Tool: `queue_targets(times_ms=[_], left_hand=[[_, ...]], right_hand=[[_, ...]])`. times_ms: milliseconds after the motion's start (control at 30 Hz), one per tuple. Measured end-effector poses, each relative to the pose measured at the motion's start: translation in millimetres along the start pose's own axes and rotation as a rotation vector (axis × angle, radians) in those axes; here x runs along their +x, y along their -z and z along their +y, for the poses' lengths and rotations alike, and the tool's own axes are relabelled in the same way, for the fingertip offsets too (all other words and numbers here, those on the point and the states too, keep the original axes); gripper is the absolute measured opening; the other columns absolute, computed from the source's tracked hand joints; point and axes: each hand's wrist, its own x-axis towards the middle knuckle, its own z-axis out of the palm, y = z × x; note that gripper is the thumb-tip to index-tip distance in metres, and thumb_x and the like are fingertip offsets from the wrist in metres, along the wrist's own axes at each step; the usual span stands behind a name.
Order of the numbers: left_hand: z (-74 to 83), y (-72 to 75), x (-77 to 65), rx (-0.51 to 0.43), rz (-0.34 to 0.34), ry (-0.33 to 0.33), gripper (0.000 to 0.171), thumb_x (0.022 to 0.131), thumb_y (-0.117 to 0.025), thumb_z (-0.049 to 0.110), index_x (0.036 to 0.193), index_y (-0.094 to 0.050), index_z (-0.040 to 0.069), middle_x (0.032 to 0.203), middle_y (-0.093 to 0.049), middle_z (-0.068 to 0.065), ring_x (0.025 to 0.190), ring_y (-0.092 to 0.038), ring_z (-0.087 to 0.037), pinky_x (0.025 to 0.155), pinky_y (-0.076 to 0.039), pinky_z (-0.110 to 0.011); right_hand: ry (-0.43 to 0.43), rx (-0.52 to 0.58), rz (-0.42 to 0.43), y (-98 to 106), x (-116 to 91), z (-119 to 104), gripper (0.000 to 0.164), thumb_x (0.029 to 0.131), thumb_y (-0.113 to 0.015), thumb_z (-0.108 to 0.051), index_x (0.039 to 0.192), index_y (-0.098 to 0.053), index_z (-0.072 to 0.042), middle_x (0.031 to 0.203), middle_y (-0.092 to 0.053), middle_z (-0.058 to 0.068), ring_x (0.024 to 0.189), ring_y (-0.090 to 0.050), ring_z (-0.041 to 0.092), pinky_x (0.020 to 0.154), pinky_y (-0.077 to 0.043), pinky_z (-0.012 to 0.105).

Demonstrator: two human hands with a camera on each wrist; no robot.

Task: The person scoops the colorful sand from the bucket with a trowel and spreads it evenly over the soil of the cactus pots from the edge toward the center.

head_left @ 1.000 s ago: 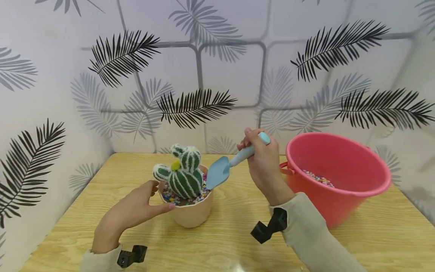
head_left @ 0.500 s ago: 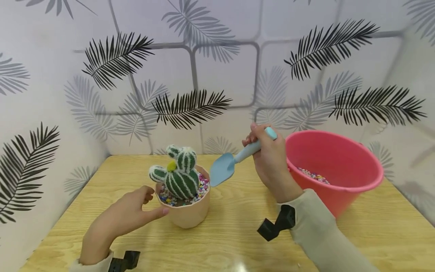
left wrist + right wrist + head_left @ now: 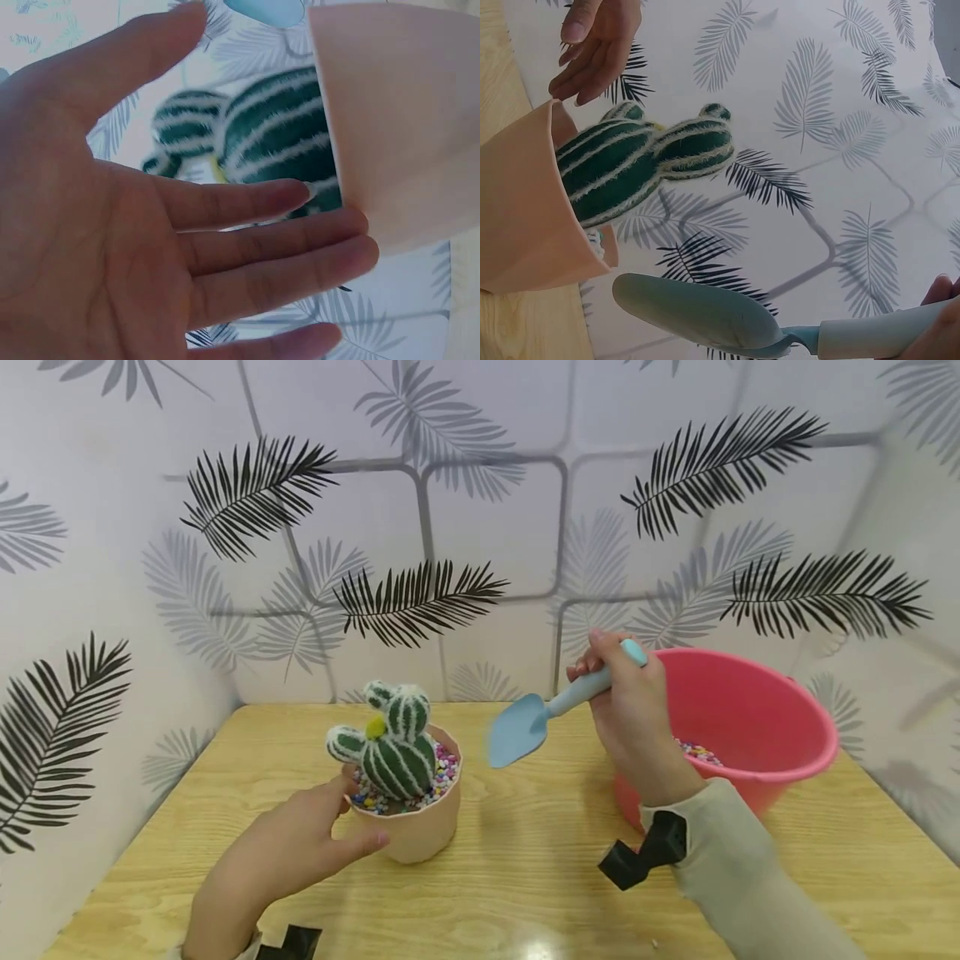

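Leftmost, the left hand (image 3: 300, 831) is at the pot (image 3: 416, 835), fingers straight and thumb spread well away from them, grasping nothing; two fingertips look to meet the rim, though contact is hard to confirm. From that hand the pot lies at about 3 o'clock, upright on the table (image 3: 270, 739), nearer to it than to the right hand. The cactus (image 3: 397, 766) rises from the pot, with pebbles (image 3: 446, 770) around its base.

Next comes the trowel (image 3: 564, 700), its blade just beside the pot's 3 o'clock edge but apart from it, no pebbles to be made out on its face. Its long axis runs from the blade at 8 o'clock to the handle's end at 2.

The right hand (image 3: 632, 710) grips that handle; from this grip the pot lies toward 8 o'clock. The bucket (image 3: 750, 706) lies toward 3, nearer than the pot, and more pebbles (image 3: 699, 753) show inside at about 4. Whether hand and bucket touch, I cannot tell.
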Motion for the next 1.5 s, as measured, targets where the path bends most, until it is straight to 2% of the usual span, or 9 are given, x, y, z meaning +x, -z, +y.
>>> queue_targets(times_ms=[233,400,600,700,833,967,1200,1333,1500], left_hand=[[16.6,-4.5,-1.9,0.058,0.028,0.003,0.049,0.084,-0.063,0.054,0.112,-0.059,0.014,0.11,-0.068,-0.004,0.102,-0.065,-0.023,0.079,-0.052,-0.044],[31.4,-7.3,5.6,0.114,0.076,-0.015,0.044,0.086,-0.065,0.049,0.11,-0.06,0.013,0.097,-0.067,0.002,0.087,-0.063,-0.015,0.068,-0.051,-0.037],[55.6,-22.5,21.1,0.164,0.215,-0.036,0.036,0.089,-0.064,0.04,0.106,-0.061,0.009,0.089,-0.064,-0.001,0.068,-0.054,-0.01,0.058,-0.046,-0.033],[66.6,-29.3,28.7,0.156,0.257,-0.077,0.04,0.089,-0.064,0.037,0.113,-0.061,0.006,0.101,-0.068,-0.005,0.081,-0.063,-0.015,0.065,-0.051,-0.037],[77.2,-34.0,39.2,0.132,0.239,-0.106,0.051,0.089,-0.066,0.035,0.126,-0.055,0.002,0.11,-0.067,-0.009,0.092,-0.065,-0.022,0.068,-0.053,-0.038],[85.8,-36.7,51.8,0.122,0.204,-0.114,0.054,0.09,-0.064,0.039,0.129,-0.052,0.004,0.114,-0.066,-0.008,0.089,-0.065,-0.023,0.065,-0.052,-0.037],[101.2,-44.9,75.4,0.082,0.146,-0.14,0.06,0.091,-0.056,0.051,0.128,-0.054,0.003,0.121,-0.061,-0.011,0.087,-0.065,-0.025,0.072,-0.053,-0.041],[107.8,-52.4,88.9,0.073,0.174,-0.158,0.066,0.09,-0.056,0.053,0.131,-0.051,0.002,0.126,-0.059,-0.013,0.101,-0.063,-0.03,0.088,-0.049,-0.05],[116.3,-61.3,103.3,0.006,0.162,-0.173,0.074,0.089,-0.057,0.055,0.14,-0.042,0.003,0.138,-0.051,-0.012,0.12,-0.055,-0.03,0.1,-0.043,-0.05]], right_hand=[[-0.008,0.025,0.022,13,1,-11,0.032,0.098,-0.051,-0.013,0.066,-0.049,-0.012,0.063,-0.049,-0.001,0.066,-0.046,0.012,0.074,-0.044,0.026],[-0.003,0.04,0.036,20,1,-19,0.033,0.097,-0.053,-0.014,0.065,-0.049,-0.011,0.062,-0.05,0.0,0.065,-0.048,0.012,0.074,-0.045,0.027],[0.014,0.122,0.012,35,3,-33,0.027,0.094,-0.058,-0.013,0.069,-0.051,-0.007,0.062,-0.051,0.002,0.064,-0.05,0.014,0.073,-0.048,0.027],[0.036,0.18,-0.014,44,5,-41,0.026,0.094,-0.059,-0.011,0.07,-0.051,-0.005,0.061,-0.052,0.004,0.063,-0.05,0.016,0.071,-0.048,0.029],[0.053,0.223,-0.014,56,7,-49,0.028,0.094,-0.058,-0.009,0.067,-0.05,-0.004,0.061,-0.052,0.006,0.062,-0.05,0.018,0.069,-0.047,0.031],[0.063,0.27,-0.024,69,9,-56,0.028,0.095,-0.055,-0.007,0.068,-0.05,-0.002,0.06,-0.052,0.008,0.061,-0.05,0.019,0.068,-0.049,0.033],[0.068,0.333,-0.052,90,11,-76,0.022,0.098,-0.05,-0.008,0.078,-0.049,0.0,0.063,-0.052,0.01,0.064,-0.051,0.021,0.073,-0.044,0.034],[0.06,0.38,-0.036,104,13,-90,0.02,0.099,-0.046,-0.008,0.08,-0.045,-0.001,0.064,-0.05,0.012,0.063,-0.05,0.024,0.074,-0.043,0.036],[0.062,0.427,-0.024,122,14,-105,0.024,0.1,-0.043,-0.009,0.078,-0.046,0.001,0.065,-0.047,0.013,0.064,-0.047,0.026,0.073,-0.044,0.039]])
